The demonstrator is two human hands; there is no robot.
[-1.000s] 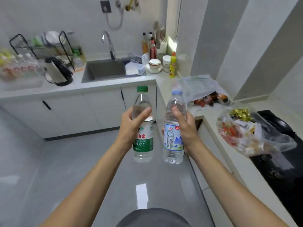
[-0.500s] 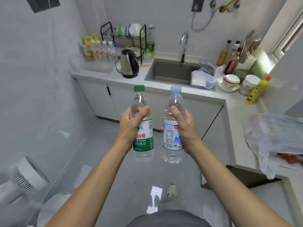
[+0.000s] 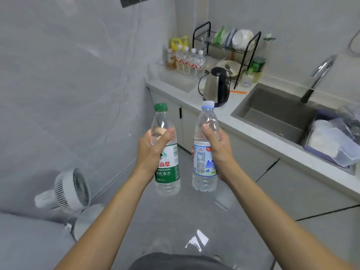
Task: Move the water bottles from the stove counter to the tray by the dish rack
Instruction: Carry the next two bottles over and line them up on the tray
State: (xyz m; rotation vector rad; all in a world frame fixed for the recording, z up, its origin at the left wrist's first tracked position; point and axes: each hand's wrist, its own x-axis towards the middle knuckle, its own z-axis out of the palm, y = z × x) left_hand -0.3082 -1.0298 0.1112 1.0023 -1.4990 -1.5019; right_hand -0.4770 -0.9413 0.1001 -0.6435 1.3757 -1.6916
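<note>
My left hand (image 3: 151, 148) grips a clear water bottle with a green cap and green label (image 3: 167, 170), held upright over the floor. My right hand (image 3: 218, 148) grips a second clear bottle with a pale blue cap and blue-white label (image 3: 204, 168), also upright. The two bottles are side by side, a little apart. Ahead on the counter's far left corner lies a clear tray (image 3: 175, 79) holding several bottles (image 3: 188, 59), just left of the black wire dish rack (image 3: 226, 49).
A steel kettle (image 3: 215, 86) stands on the counter between the tray and the sink (image 3: 272, 112). A tap (image 3: 317, 78) rises behind the sink. A plastic container (image 3: 335, 145) sits at the sink's right. A white fan (image 3: 72, 190) stands on the floor at the left.
The view has swung further left and closer to the sink counter. The tray and dish rack now lie ahead to the upper right. Both hands keep their grip on the bottles.
</note>
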